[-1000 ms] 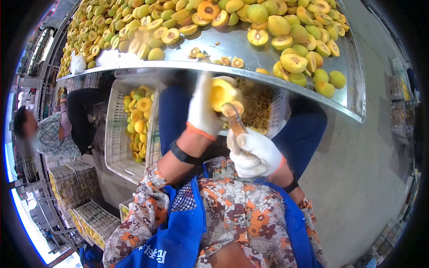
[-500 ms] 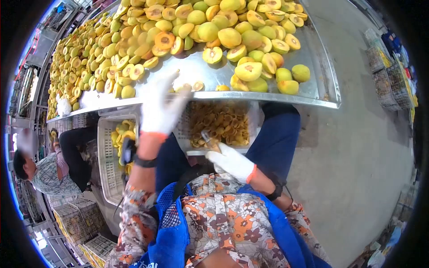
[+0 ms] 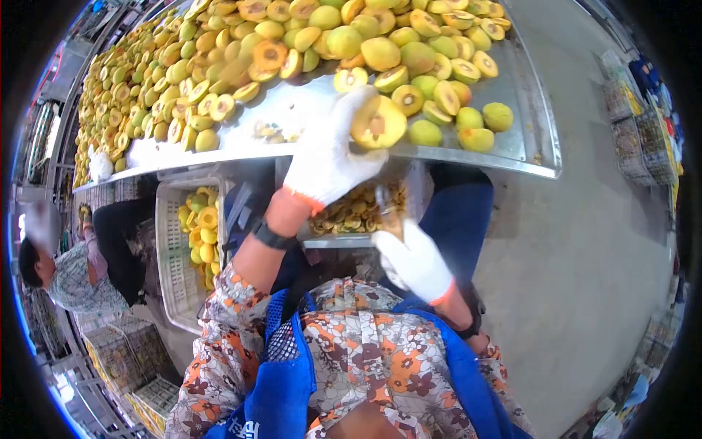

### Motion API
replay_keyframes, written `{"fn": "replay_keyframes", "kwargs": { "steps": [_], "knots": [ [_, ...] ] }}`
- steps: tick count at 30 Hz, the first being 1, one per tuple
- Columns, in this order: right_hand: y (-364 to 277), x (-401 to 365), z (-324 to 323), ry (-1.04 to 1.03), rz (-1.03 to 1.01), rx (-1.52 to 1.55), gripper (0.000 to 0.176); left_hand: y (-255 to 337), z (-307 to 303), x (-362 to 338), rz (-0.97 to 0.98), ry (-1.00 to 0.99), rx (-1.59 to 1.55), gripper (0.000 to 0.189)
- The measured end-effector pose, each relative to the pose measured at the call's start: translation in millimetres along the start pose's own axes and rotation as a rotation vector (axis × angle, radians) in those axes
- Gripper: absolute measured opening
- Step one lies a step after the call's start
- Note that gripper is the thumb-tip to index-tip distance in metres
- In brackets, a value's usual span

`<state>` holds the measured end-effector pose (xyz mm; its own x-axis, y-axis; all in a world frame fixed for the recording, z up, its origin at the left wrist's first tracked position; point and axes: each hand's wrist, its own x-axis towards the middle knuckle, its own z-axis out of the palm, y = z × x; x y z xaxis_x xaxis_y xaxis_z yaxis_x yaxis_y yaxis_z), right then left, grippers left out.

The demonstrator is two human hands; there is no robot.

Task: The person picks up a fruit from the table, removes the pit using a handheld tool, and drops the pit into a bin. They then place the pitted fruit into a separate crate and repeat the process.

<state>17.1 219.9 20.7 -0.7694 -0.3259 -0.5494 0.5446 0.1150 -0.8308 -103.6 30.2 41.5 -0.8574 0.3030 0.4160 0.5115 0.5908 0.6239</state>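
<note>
My left hand [image 3: 325, 157], in a white glove, grips a yellow peach half [image 3: 380, 124] over the table's near edge. The peach's cut face is turned up, with a brown centre. My right hand [image 3: 418, 262], also gloved, is closed around the wooden handle of a small metal-tipped pitting tool [image 3: 393, 219]. Its tip is blurred and points up, below the peach half and apart from it. Beneath both hands a bin of brownish pits and scraps [image 3: 347, 212] stands between my knees.
Many peach halves [image 3: 219, 66] are heaped on the metal table [image 3: 504, 150]. A white crate [image 3: 172, 271] on the left holds yellow peach halves [image 3: 205, 234]. Another person [image 3: 80, 278] sits further left. Stacked crates [image 3: 640, 139] stand across the floor at right.
My left hand has moved right along the table edge and taken hold of a peach half; before, it was open. My right hand has shifted right with the tool.
</note>
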Motion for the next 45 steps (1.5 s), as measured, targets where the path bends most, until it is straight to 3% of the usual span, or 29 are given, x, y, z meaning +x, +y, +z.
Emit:
{"fn": "replay_keyframes", "kwargs": {
  "steps": [3,4,7,11,13,15,17,24,26,27,29,30,32,33,35,37,38,39,42,43,45],
  "knots": [
    [-19.0,-3.6,5.2,0.095,-0.142,-0.2,0.041,15.5,-27.4,-33.9,-0.091,0.018,-0.12,0.094],
    [-15.0,-0.1,8.1,0.128,-0.353,-0.377,0.043,16.2,-30.9,-46.1,-0.142,-0.006,-0.13,0.097],
    [-37.9,-4.4,26.9,0.14,-0.44,-0.441,0.04,23.8,-39.1,-72.3,-0.194,-0.012,-0.19,0.1],
    [-34.6,-7.2,40.1,0.082,-0.5,-0.528,0.037,26.0,-45.7,-87.1,-0.127,0.053,-0.301,0.097],
    [-36.9,-10.5,46.9,0.103,-0.434,-0.508,0.037,25.4,-48.3,-91.4,-0.108,0.03,-0.253,0.09],
    [-35.7,-11.6,51.1,0.127,-0.369,-0.486,0.037,26.7,-44.9,-96.6,-0.14,0.033,-0.315,0.081],
    [-30.3,-10.2,51.0,0.139,-0.443,-0.554,0.038,24.3,-37.6,-101.5,-0.222,0.053,-0.556,0.076],
    [-26.3,-14.8,57.5,0.13,-0.359,-0.587,0.039,37.7,-45.0,-104.5,-0.272,0.041,-0.556,0.075],
    [-22.0,-11.6,55.8,0.099,-0.617,-0.683,0.036,38.4,-48.1,-102.5,-0.218,0.012,-0.414,0.07],
    [-22.1,-9.5,55.2,0.1,-0.617,-0.683,0.036,37.9,-49.1,-99.9,-0.218,0.011,-0.414,0.07],
    [-22.6,-6.7,54.0,-0.074,-0.2,-0.186,0.034,36.0,-51.4,-93.6,-0.071,0.023,-0.261,0.064],
    [-23.6,-7.6,53.1,-0.075,-0.204,-0.184,0.034,33.6,-54.7,-89.7,-0.069,0.022,-0.257,0.064],
    [-26.0,-10.5,51.7,-0.164,-0.082,0.072,0.034,28.8,-62.1,-84.1,-0.171,-0.191,-0.387,0.067],
    [-25.7,-10.2,52.6,-0.166,-0.086,0.076,0.034,27.8,-60.5,-82.6,-0.293,-0.194,-0.617,0.057],
    [-24.8,-9.1,55.6,-0.103,-0.026,0.015,0.032,18.7,-41.4,-84.5,-0.331,-0.046,-0.957,0.032],
    [-5.9,2.3,56.5,-0.089,-0.096,-0.018,0.029,24.3,-19.2,-90.5,-0.546,0.121,-0.866,0.024],
    [-2.1,4.8,57.2,-0.071,-0.158,-0.059,0.026,30.2,-14.0,-89.5,-0.533,0.177,-0.662,0.02],
    [-0.5,1.1,56.0,-0.07,-0.152,-0.061,0.026,34.6,-13.0,-92.8,-0.539,0.177,-0.666,0.02],
    [-10.8,-5.9,51.8,-0.202,0.08,0.136,0.02,32.7,-12.8,-94.7,-0.4,0.114,-0.354,0.018],
    [-5.9,-5.8,48.8,-0.26,0.111,0.219,0.022,25.5,-10.6,-93.4,-0.221,0.156,-0.263,0.016],
    [-12.0,-10.1,49.1,-0.306,0.18,0.306,0.023,30.6,-22.2,-86.0,-0.47,-0.032,-0.404,0.017]
  ]
}}
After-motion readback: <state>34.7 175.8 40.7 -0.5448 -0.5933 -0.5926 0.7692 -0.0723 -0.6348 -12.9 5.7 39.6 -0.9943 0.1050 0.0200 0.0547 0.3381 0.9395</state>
